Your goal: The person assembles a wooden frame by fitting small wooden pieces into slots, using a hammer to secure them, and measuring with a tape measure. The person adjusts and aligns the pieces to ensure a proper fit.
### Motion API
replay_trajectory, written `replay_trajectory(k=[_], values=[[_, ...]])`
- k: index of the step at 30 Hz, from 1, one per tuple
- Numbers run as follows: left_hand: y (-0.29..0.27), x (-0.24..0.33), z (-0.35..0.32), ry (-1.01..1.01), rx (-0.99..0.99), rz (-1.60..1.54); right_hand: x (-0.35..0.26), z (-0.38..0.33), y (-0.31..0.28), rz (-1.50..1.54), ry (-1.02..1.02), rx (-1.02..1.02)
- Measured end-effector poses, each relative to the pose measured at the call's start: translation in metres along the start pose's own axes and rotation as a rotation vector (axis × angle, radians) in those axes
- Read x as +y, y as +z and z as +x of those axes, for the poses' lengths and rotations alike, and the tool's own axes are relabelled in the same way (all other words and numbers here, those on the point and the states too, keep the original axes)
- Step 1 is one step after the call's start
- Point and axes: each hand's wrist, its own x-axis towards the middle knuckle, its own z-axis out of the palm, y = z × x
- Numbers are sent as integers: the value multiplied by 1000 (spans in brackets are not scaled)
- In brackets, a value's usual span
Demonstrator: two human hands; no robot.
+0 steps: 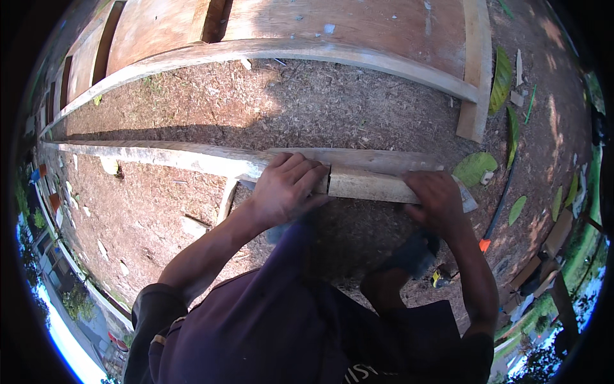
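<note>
A long pale wooden beam runs from the far left to the middle. My left hand is wrapped over its right end, fingers on top and thumb on the near side. Against that end sits a shorter wooden piece, with a narrow dark seam between the two beside my left fingers. My right hand is closed round the right end of the shorter piece. Another board lies along the far side of both, partly hidden by my left hand. Whether the pieces are fastened cannot be seen.
Beyond the beam lies a large plywood panel framed with wooden strips. Green leaves and a dark hose with an orange end are on the right. Wood scraps dot the soil. A yellow-and-black item lies near my foot.
</note>
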Motion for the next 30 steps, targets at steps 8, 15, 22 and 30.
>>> replay_trajectory(k=[8, 15, 22, 30], values=[[1, 0, 3, -39, 15, -36, 14, 13, -7, 51, 7, -51], [3, -3, 0, -25, 8, -25, 18, 16, -8, 43, -17, -61], [3, -3, 0, -8, 1, -5, 12, 9, -3, 5, -22, -48], [5, 1, 4, -4, 27, 22, 6, 11, -4, -24, -41, -38]])
